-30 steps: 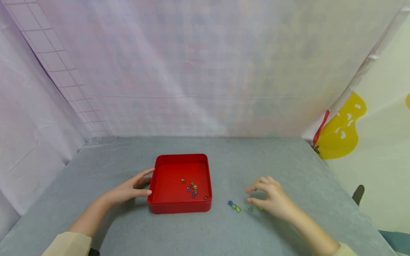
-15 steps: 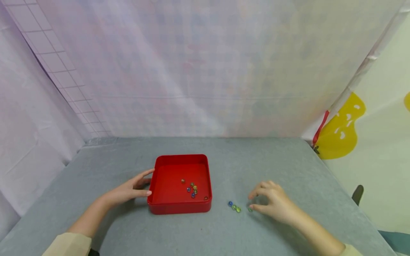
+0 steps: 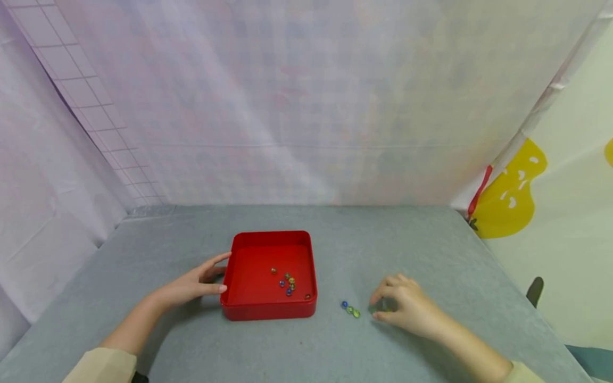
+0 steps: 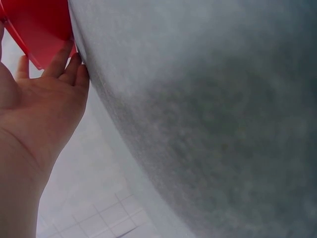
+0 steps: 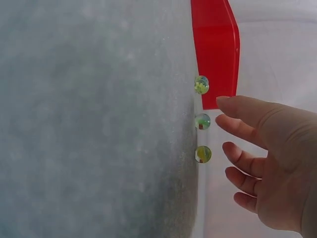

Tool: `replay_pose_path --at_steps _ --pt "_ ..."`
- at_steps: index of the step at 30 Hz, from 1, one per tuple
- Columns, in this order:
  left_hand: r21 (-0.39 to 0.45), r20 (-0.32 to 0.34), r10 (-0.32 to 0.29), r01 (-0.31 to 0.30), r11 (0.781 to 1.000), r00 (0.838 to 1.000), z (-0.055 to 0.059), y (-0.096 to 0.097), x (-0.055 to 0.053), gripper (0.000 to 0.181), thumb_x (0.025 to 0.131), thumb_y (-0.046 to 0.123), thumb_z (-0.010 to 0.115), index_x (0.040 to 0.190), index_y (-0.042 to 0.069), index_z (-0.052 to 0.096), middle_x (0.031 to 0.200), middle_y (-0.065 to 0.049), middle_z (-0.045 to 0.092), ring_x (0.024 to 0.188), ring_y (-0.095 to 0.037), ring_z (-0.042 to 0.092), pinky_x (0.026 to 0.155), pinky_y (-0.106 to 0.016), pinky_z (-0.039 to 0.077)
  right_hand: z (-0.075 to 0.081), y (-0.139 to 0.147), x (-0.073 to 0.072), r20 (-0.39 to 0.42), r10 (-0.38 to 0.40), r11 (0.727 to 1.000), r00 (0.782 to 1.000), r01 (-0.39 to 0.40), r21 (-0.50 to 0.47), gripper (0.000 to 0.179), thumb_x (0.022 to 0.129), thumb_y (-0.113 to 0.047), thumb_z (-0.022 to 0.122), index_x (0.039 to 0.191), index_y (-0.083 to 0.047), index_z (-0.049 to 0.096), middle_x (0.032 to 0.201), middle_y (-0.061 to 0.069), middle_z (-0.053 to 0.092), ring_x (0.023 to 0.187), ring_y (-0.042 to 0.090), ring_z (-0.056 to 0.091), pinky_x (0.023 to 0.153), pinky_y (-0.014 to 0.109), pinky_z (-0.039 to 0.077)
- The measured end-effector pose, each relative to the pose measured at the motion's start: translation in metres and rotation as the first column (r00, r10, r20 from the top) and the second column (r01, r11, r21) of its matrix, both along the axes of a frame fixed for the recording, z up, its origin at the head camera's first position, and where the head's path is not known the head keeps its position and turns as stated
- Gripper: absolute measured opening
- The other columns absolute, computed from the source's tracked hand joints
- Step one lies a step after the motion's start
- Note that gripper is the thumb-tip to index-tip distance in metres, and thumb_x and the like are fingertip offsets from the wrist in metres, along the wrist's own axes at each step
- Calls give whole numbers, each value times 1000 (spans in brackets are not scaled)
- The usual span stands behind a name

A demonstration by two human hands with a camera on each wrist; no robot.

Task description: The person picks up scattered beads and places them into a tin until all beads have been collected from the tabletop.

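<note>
Right fingers [image 5: 240, 157] apart, seemingly just beside marbles [image 5: 202, 122]

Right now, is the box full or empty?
Neither: the box is only partly filled. The head view shows several marbles lying inside, with most of its red bottom bare.

The right hand [image 3: 407, 307] has come down a bit from where it was a second ago. Its pointer finger and thumb are now right by a green marble [image 3: 372, 309]. That marble showed plainly at first, but now the fingertips cover most of it in the head view. A yellow-green marble that peeked out under the hand is now hidden behind it there.
</note>
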State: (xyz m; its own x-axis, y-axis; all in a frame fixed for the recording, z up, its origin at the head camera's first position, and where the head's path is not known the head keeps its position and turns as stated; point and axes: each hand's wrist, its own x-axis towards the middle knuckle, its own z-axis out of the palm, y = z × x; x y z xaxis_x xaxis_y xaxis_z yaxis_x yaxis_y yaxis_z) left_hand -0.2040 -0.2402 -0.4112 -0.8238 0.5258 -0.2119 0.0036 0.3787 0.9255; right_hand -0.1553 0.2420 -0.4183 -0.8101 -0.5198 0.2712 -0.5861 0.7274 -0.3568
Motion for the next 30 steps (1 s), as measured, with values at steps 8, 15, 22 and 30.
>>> replay_pose_path --at_steps 8,15,22,30 --pt "-10 -1 8 -8 1000 1000 0 0 1 76 95 21 61 154 16 14 151 -25 24 138 -43 20 102 -62 27 -1 0 0 60 -22 999 998 19 41 21 71 -27 84 86 -28 70 89 -20 55 84 7 45 75 37 36" --pt "-9 -4 8 -8 1000 1000 0 0 0 75 95 20 60 154 16 14 151 -25 24 138 -42 21 102 -62 27 -2 0 -1 98 -33 998 995 28 52 19 71 -26 84 85 -29 70 87 -19 54 83 8 45 74 36 35" --pt "-5 -12 -4 4 1000 1000 0 1 0 75 96 19 59 154 14 12 151 -26 23 138 -43 20 103 -62 26 -3 1 -2 71 -29 998 997 25 58 19 71 -25 84 83 -28 70 86 -19 55 82 7 46 74 36 36" --pt "-3 -10 1 -1 1000 1000 1 2 0 76 95 19 60 154 13 13 151 -26 24 138 -43 21 102 -62 26 -4 2 -3 66 -21 999 998 18 48 18 71 -25 84 83 -28 70 85 -20 55 82 8 47 74 36 36"
